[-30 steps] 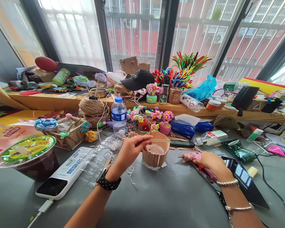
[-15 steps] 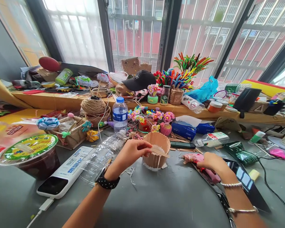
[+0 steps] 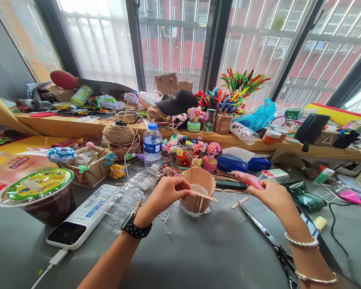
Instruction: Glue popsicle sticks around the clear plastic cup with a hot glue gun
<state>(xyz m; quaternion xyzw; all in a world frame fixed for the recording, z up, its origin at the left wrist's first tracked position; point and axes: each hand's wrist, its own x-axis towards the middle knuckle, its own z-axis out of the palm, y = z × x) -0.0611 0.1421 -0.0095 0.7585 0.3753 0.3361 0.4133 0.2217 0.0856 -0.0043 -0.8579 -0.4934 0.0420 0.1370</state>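
My left hand [image 3: 172,192] pinches one end of a wooden craft stick [image 3: 205,196], held level in front of a small cup made of craft sticks [image 3: 198,180]. Whitish material shows inside the cup and round its base. Closed round the handle of a pink hot glue gun [image 3: 249,179], my right hand [image 3: 272,196] is to the right of the cup. The glue gun's nozzle points left, toward the cup but apart from it. Below that hand lies a pair of scissors [image 3: 266,233], and a loose craft stick [image 3: 240,202] lies by its tip.
A clear plastic bottle [image 3: 129,196], a white power bank [image 3: 81,218] and a sealed drink cup [image 3: 45,200] stand or lie on the left. Behind are a water bottle [image 3: 152,146], pink craft flowers [image 3: 210,154] and blue tissue packs [image 3: 233,162]. A black cable [image 3: 338,233] runs along the right.
My right hand has lifted the glue gun off the table, up and back, uncovering the scissors. My left hand has barely moved; the craft stick in it has tilted slightly.
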